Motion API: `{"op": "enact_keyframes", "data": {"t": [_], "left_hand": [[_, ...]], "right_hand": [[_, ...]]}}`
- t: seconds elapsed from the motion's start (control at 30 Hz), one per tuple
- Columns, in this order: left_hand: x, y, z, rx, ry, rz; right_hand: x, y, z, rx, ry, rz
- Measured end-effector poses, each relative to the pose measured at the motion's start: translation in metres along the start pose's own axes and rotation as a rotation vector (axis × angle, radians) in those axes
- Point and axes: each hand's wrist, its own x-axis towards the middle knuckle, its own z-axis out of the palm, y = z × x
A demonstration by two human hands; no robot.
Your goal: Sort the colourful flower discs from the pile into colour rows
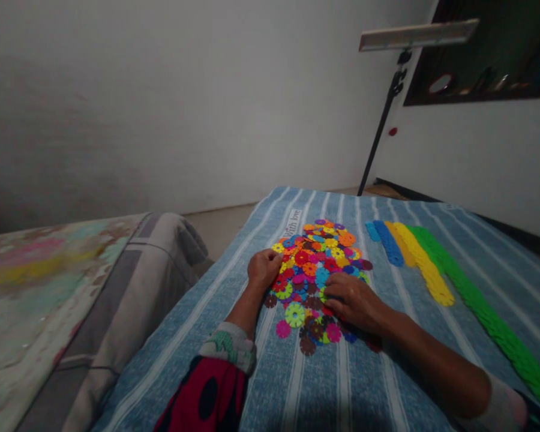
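Note:
A heap of small plastic snowflake discs [317,264] in many colours lies on a blue striped cloth [324,384]. My left hand [263,268] rests at the heap's left edge with fingers curled; what they hold, if anything, is hidden. My right hand [351,301] lies palm down over the near right part of the heap, fingers bent onto the discs. Right of the heap run chains of joined discs: a blue row [387,242], an orange row [401,243], a yellow row [425,265] and a long green row [481,309].
A folded grey blanket [139,288] and a pastel printed sheet [31,282] lie left of the cloth. A lamp on a black stand [382,129] rises behind it, against a white wall. A dark shelf recess [486,60] sits at upper right.

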Motion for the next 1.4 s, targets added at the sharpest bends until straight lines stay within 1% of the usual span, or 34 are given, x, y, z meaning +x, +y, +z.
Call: {"op": "enact_keyframes", "data": {"t": [0.1,0.2,0.27,0.33,0.4,0.5,0.57,0.67,0.77,0.9,1.0,1.1,1.23,1.4], "left_hand": [[0.001,-0.003,0.001,-0.028,-0.004,0.061],[0.002,-0.005,0.002,-0.024,-0.028,0.201],[0.003,-0.005,0.003,-0.008,-0.076,0.297],[0.004,-0.004,0.003,0.021,-0.138,0.352],[0.004,-0.003,0.001,0.062,-0.188,0.371],[0.006,-0.002,-0.002,0.116,-0.227,0.403],[0.008,-0.002,-0.003,0.119,-0.235,0.425],[0.012,-0.005,-0.003,0.061,-0.244,0.398],[0.014,-0.008,-0.002,-0.062,-0.222,0.315],[0.011,-0.007,-0.004,-0.208,-0.208,0.188],[0.007,-0.003,-0.006,-0.232,-0.202,0.141],[0.004,0.002,-0.008,-0.258,-0.198,0.093],[0.005,0.011,-0.015,-0.267,-0.216,0.064],[0.010,0.025,-0.026,-0.239,-0.200,0.063]], "right_hand": [[0.001,-0.004,-0.001,0.012,0.033,0.000],[-0.002,-0.009,0.001,0.025,0.082,-0.022],[-0.010,-0.012,0.004,0.037,0.117,-0.048],[-0.022,-0.013,0.006,0.044,0.164,-0.067],[-0.039,-0.013,0.006,0.052,0.229,-0.069],[-0.067,-0.010,0.005,0.072,0.319,-0.045],[-0.085,-0.005,0.005,0.083,0.344,-0.020],[-0.107,0.005,0.009,0.094,0.394,0.048],[-0.117,0.016,0.017,0.123,0.449,0.137],[-0.113,0.021,0.022,0.193,0.442,0.215],[-0.109,0.021,0.016,0.305,0.450,0.263],[-0.107,0.022,0.009,0.444,0.461,0.343],[-0.108,0.026,0.006,0.549,0.491,0.413],[-0.105,0.026,0.006,0.581,0.486,0.398]]}}
